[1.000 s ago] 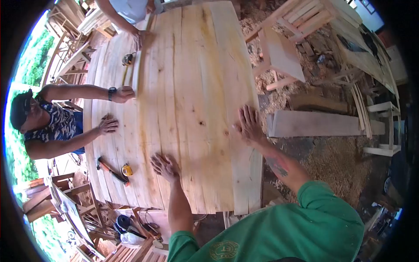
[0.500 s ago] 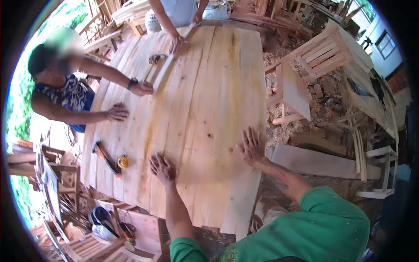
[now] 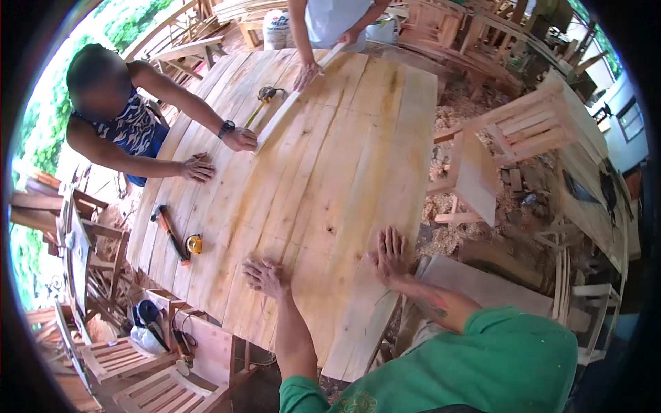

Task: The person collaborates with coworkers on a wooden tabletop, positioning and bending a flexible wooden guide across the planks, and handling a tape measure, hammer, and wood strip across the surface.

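Observation:
My left hand (image 3: 267, 277) lies flat on the large wooden plank panel (image 3: 289, 199), fingers spread and pointing left. My right hand (image 3: 391, 256) rests near the panel's right edge with its fingers apart. Neither hand holds anything. Left of my left hand are a yellow tape measure (image 3: 195, 244) and a hammer (image 3: 170, 234) with a black and orange handle. Across the panel, a long pale wooden strip (image 3: 289, 103) lies under the hands of two other people. Beside it is a second tape measure (image 3: 267, 93) with its yellow blade out.
A person in a patterned sleeveless top (image 3: 124, 124) leans in from the left; another in a white shirt (image 3: 334, 24) stands at the far edge. To the right, a wooden chair (image 3: 475, 175) lies among shavings. Slatted wooden pieces (image 3: 169, 396) and a power tool (image 3: 146, 313) are at lower left.
The camera view has tilted and shifted, so the panel appears turned. Both my hands stay flat on it. The person on the left has turned their head toward the panel.

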`<state>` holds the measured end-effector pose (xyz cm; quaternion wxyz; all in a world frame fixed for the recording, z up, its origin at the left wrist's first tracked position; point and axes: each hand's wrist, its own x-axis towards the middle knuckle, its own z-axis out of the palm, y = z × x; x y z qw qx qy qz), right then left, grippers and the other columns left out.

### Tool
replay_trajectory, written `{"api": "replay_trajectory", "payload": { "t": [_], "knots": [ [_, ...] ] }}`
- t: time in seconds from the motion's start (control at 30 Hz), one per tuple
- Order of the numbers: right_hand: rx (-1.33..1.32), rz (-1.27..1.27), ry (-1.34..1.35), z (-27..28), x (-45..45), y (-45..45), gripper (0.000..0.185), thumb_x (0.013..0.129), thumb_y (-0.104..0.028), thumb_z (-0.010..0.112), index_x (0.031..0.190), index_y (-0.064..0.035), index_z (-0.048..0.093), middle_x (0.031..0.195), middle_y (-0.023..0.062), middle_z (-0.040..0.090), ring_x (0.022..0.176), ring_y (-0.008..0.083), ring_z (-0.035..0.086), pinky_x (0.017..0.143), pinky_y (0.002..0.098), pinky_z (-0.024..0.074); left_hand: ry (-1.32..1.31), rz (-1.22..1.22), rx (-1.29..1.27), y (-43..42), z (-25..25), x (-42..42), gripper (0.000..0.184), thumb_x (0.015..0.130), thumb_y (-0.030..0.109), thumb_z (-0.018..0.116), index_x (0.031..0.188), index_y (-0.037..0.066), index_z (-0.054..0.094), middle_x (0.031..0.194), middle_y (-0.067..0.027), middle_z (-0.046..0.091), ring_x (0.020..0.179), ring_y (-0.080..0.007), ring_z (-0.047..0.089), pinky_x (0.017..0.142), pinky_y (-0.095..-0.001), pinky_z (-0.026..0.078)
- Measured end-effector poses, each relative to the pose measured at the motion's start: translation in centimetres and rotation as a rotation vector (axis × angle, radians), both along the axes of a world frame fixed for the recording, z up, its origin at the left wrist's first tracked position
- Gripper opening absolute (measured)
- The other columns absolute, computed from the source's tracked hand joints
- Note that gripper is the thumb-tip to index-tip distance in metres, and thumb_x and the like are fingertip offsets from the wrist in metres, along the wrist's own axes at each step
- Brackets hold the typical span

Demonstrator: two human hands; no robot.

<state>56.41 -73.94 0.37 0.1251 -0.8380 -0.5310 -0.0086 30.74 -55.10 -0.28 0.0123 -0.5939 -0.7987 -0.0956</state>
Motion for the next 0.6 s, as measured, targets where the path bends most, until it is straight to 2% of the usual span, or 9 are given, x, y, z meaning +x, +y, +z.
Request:
{"api": "replay_trajectory", "payload": {
  "t": [0.1, 0.17, 0.23, 0.33, 0.4, 0.47, 0.6],
  "knots": [
    [-0.019, 0.088, -0.019, 0.5, 1.0, 0.4, 0.069, 0.088, -0.042, 0.046, 0.138, 0.0037, 0.032, 0.146, 0.0265, 0.025, 0.137, 0.0396, 0.019, 0.110, 0.0570, 0.0094, -0.093, 0.042, -0.120, 0.7, 2.8, 1.3, 0.058, 0.096, 0.041, 0.027, 0.146, 0.011, 0.025, 0.153, -0.0136, 0.018, 0.141, -0.0320, 0.015, 0.111, -0.0508, 0.013],
    [-0.065, 0.154, 0.009, 0.1, 1.7, -0.8, 0.068, 0.088, -0.041, 0.046, 0.138, 0.0038, 0.033, 0.146, 0.0266, 0.025, 0.137, 0.0398, 0.019, 0.110, 0.0573, 0.0101, -0.071, 0.037, -0.120, 0.5, 2.1, 1.0, 0.058, 0.096, 0.041, 0.026, 0.146, 0.011, 0.026, 0.153, -0.0129, 0.018, 0.141, -0.0310, 0.015, 0.111, -0.0502, 0.012],
    [-0.012, 0.426, 0.219, -0.1, 4.6, 0.1, 0.072, 0.086, -0.039, 0.050, 0.139, 0.0040, 0.029, 0.144, 0.0272, 0.026, 0.137, 0.0410, 0.020, 0.111, 0.0571, 0.0103, -0.066, 0.063, -0.117, 1.1, 1.8, 1.2, 0.058, 0.097, 0.042, 0.024, 0.146, 0.011, 0.026, 0.153, -0.0106, 0.017, 0.141, -0.0288, 0.015, 0.112, -0.0482, 0.011],
    [-0.089, 0.420, 0.142, -0.1, 10.1, 2.5, 0.070, 0.087, -0.037, 0.050, 0.140, 0.0035, 0.028, 0.144, 0.0282, 0.026, 0.137, 0.0407, 0.020, 0.111, 0.0552, 0.0125, -0.053, 0.083, -0.140, 1.3, 1.0, 1.2, 0.057, 0.097, 0.042, 0.022, 0.146, 0.012, 0.025, 0.154, -0.0099, 0.016, 0.141, -0.0286, 0.014, 0.112, -0.0470, 0.010],
    [-0.048, 0.240, 0.139, -0.1, 14.4, 5.5, 0.069, 0.088, -0.036, 0.049, 0.140, 0.0037, 0.028, 0.144, 0.0289, 0.024, 0.137, 0.0403, 0.021, 0.111, 0.0538, 0.0147, -0.036, 0.124, -0.139, 1.4, 0.2, 2.2, 0.057, 0.098, 0.042, 0.019, 0.147, 0.013, 0.023, 0.154, -0.0096, 0.016, 0.141, -0.0289, 0.014, 0.112, -0.0472, 0.011],
    [0.045, 0.141, 0.060, -1.1, 18.8, 8.9, 0.069, 0.090, -0.040, 0.046, 0.141, 0.0030, 0.027, 0.146, 0.0257, 0.023, 0.138, 0.0391, 0.019, 0.112, 0.0537, 0.0114, -0.102, 0.379, -0.146, 1.3, 1.0, 4.3, 0.059, 0.098, 0.044, 0.017, 0.147, 0.013, 0.022, 0.154, -0.0100, 0.016, 0.141, -0.0293, 0.016, 0.111, -0.0486, 0.014],
    [-0.004, 0.073, 0.032, -0.6, 23.2, 12.4, 0.069, 0.091, -0.039, 0.045, 0.140, 0.0049, 0.025, 0.146, 0.0283, 0.022, 0.137, 0.0408, 0.019, 0.112, 0.0530, 0.0123, -0.043, 0.440, -0.145, 1.7, -0.3, 5.1, 0.061, 0.097, 0.046, 0.016, 0.147, 0.012, 0.021, 0.153, -0.0105, 0.017, 0.140, -0.0299, 0.017, 0.110, -0.0501, 0.016]
  ]
}}
